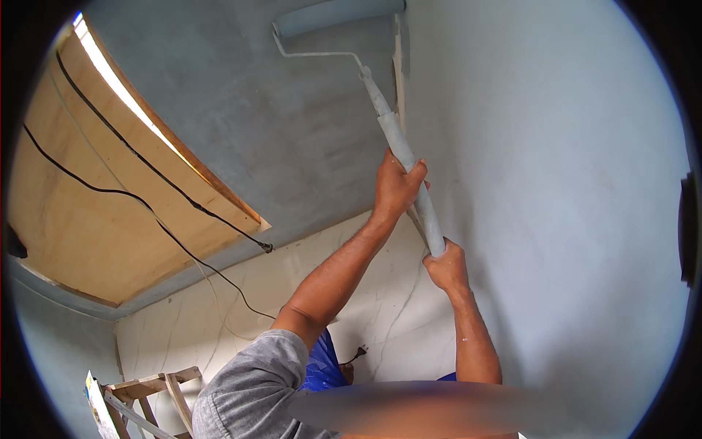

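Note:
My left hand [398, 186] is wrapped round the grey-painted handle pole [395, 139] of a paint roller, about midway along it. Below it, my right hand [447, 267] grips the pole's lower end. The pole slants up and to the left to a bent wire frame [318, 54]. On that frame sits a long blue-grey roller sleeve [340, 17] at the top of the view, over a patchy grey surface [241, 95]. A narrow pale strip [398, 69] runs just below the sleeve's right end, beside the pole's top.
A smooth light blue-grey wall [563, 161] rises on the right. At left, a plywood panel [124, 197] is edged by a bright gap. Black cables [157, 175] hang across it. Pale marble-patterned tiles [292, 285] lie lower down. A wooden stepladder [146, 391] stands at lower left.

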`<state>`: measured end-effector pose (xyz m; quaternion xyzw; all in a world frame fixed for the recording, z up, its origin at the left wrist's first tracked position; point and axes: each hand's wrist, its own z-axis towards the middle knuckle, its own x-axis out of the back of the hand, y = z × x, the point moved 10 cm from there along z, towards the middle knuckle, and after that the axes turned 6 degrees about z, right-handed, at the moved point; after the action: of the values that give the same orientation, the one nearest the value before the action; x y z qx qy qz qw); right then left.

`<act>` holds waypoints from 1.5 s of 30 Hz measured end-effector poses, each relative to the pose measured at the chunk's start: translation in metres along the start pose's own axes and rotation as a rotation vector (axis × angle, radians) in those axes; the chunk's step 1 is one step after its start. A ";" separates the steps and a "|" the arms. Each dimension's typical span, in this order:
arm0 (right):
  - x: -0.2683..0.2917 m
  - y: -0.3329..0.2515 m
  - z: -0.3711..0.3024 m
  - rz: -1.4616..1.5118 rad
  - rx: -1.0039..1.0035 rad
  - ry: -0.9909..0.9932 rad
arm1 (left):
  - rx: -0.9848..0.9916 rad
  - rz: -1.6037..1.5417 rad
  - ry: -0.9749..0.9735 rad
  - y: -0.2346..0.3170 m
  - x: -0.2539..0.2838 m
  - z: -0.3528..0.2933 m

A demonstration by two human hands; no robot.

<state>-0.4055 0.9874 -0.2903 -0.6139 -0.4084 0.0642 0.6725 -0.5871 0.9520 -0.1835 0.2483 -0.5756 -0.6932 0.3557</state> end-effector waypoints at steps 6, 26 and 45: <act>0.008 -0.043 0.023 0.030 0.070 0.015 | -0.080 0.017 -0.004 0.050 0.010 0.029; 0.036 -0.214 0.092 0.147 0.346 0.055 | -0.419 0.219 0.121 0.227 0.058 0.131; -0.028 -0.048 0.090 0.121 0.227 0.092 | -0.176 0.194 0.093 0.048 0.025 0.072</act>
<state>-0.5003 1.0289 -0.2697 -0.5595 -0.3295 0.1224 0.7506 -0.6471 0.9734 -0.1197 0.1911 -0.5168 -0.6912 0.4677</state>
